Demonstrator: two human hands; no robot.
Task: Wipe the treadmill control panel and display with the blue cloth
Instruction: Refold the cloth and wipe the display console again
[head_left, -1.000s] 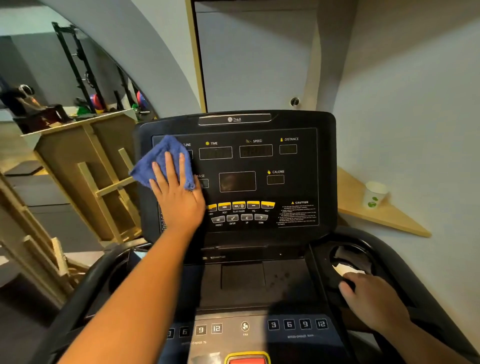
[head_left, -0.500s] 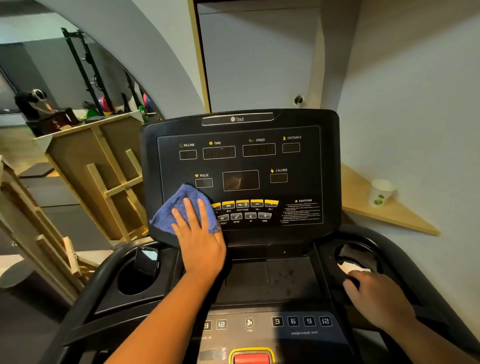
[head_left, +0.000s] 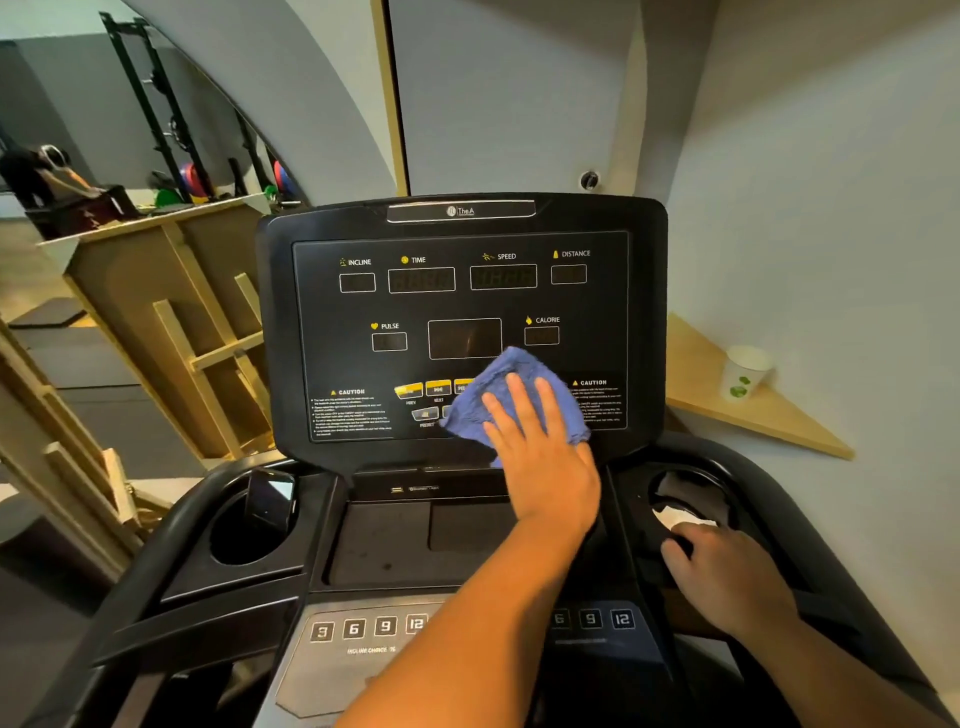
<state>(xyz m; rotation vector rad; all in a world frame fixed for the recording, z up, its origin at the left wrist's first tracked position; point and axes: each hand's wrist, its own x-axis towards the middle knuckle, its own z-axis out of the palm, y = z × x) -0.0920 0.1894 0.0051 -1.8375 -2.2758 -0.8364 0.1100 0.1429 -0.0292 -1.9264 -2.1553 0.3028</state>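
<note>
Head view, the only one: one left hand presses one blue cloth flat against the lower middle of the treadmill control panel, fingers straight and spread over the fabric. The cloth covers part of the yellow button row; three yellow buttons show to its left, the third only partly. Above it sit six dark display windows, labelled INCLINE, TIME, SPEED, DISTANCE, PULSE and CALORIE, plus one larger centre display just above the cloth's top edge. Two CAUTION text blocks flank the buttons.

One right hand rests at the right cup holder, fingers loosely bent over its near rim, touching a white scrap; whether it pinches the scrap I cannot tell. The left cup holder holds one phone. One paper cup stands on the wooden corner shelf.
</note>
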